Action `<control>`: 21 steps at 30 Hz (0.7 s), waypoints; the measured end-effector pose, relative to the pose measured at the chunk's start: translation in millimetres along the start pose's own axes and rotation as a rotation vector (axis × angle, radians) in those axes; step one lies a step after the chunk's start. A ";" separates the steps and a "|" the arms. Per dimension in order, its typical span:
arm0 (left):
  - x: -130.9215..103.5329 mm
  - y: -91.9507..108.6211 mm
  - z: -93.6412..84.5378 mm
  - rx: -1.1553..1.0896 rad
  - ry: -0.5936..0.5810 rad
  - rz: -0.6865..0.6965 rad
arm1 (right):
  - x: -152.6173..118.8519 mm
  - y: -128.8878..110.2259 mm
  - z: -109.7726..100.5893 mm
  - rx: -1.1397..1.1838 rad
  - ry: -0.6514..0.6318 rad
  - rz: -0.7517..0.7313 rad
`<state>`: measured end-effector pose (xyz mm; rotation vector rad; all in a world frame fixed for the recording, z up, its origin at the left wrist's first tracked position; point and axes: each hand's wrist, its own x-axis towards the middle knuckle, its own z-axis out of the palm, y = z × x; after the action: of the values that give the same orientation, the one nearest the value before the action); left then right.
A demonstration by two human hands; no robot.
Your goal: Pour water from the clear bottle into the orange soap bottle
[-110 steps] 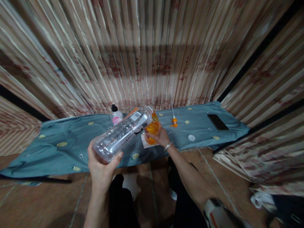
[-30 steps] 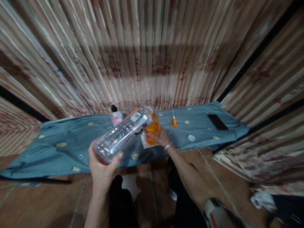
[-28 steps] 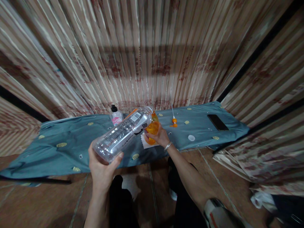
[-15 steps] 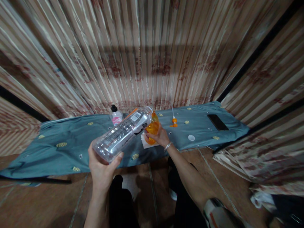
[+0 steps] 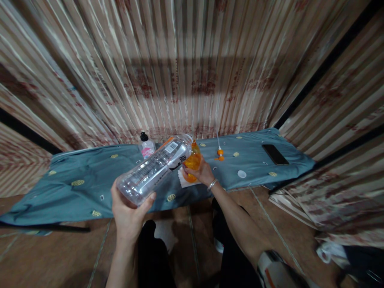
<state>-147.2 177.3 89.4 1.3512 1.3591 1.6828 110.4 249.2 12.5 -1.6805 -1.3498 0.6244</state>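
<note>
My left hand [image 5: 130, 210] is closed around the base of a large clear plastic bottle [image 5: 156, 170], which lies tilted with its mouth up and to the right. That mouth is at the top of an orange bottle [image 5: 192, 162]; whether they touch is hard to tell. Wrapped round the orange bottle is my right hand [image 5: 201, 172], with a silver bracelet at the wrist. Under the orange bottle is a white tissue [image 5: 186, 183]. An orange pump head [image 5: 220, 153] with a white tube lies to the right, on the blue-green cloth [image 5: 90, 172].
A small clear bottle with a black cap [image 5: 146, 146] stands behind the large one. Farther right are a round white disc [image 5: 241, 174] and a black phone [image 5: 275, 154]. Pleated curtains [image 5: 192, 72] hang behind and at both sides, with dark poles across them.
</note>
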 end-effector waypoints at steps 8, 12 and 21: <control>-0.3 -0.3 -1.4 0.022 -0.007 0.011 | -0.5 -1.3 -0.7 0.010 -0.005 0.006; -0.2 -2.8 -2.2 0.009 -0.003 -0.008 | -1.3 -3.7 -2.1 -0.010 -0.017 0.013; -0.2 -3.3 -1.4 -0.002 -0.010 0.012 | -1.2 -3.9 -2.7 -0.015 -0.011 0.002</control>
<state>-148.9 177.7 86.3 1.3672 1.3461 1.6827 110.2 247.3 17.0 -1.6927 -1.3642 0.6265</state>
